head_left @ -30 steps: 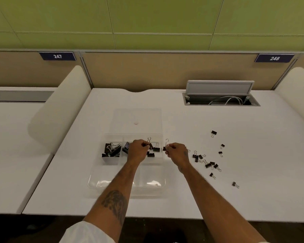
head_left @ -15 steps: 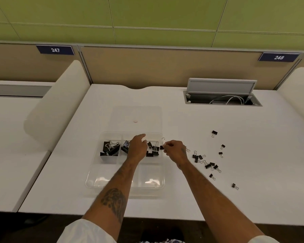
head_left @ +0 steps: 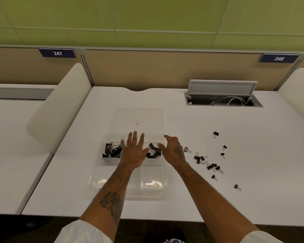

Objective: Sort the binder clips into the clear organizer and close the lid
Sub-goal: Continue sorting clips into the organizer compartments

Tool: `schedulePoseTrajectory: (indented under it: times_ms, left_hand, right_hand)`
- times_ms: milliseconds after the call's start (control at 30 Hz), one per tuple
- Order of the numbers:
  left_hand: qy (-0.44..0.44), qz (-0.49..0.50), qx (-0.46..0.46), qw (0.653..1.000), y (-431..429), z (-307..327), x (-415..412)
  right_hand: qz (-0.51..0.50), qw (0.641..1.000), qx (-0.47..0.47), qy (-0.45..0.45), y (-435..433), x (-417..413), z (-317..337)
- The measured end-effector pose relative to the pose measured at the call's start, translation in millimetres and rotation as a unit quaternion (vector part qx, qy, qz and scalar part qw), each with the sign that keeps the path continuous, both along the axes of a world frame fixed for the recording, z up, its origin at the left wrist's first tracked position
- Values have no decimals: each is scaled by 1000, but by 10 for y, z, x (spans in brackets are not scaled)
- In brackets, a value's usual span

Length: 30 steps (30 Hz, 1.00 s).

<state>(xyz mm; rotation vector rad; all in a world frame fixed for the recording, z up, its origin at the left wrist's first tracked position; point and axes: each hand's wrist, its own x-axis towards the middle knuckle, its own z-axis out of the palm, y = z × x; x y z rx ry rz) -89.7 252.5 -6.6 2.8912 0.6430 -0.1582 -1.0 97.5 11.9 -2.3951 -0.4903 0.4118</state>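
Above the clear plastic organizer (head_left: 95, 183), left hand (head_left: 132, 153) and right hand (head_left: 172, 150) spread open-fingered, holding nothing — small black binder clips (head_left: 209, 163) lie scattered right of the right hand.

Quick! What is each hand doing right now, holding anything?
Left hand: open, fingers spread above the clear organizer, holding nothing.
Right hand: open, fingers loosely curved, holding nothing.

Blue tags (head_left: 57, 53): 247; 248
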Motion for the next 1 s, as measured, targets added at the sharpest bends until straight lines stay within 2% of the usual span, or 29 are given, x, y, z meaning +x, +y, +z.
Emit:
schedulePoseTrajectory:
  times_ms: [133,367,633,733,1000]
  left_hand:
    - [1,-12,3,1000,2,16,10]
    - [-2,-52,-22,998,-157,-4,137]
    - [-8,-117,-19,993,-566,-91,559]
    - [-10,-148,-8,989,-745,-102,760]
    - [13,-199,-28,980,-1139,-202,1230]
  right_hand:
    - [53,992,-73,-87,-97,-17,-73]
    - [20,978,-138,-155,-430,14,-220]
    - [-2,967,-210,-145,-1049,325,-448]
    - [4,967,-207,-147,-1247,456,-559]
    - [89,953,-251,-145,-1374,808,-664]
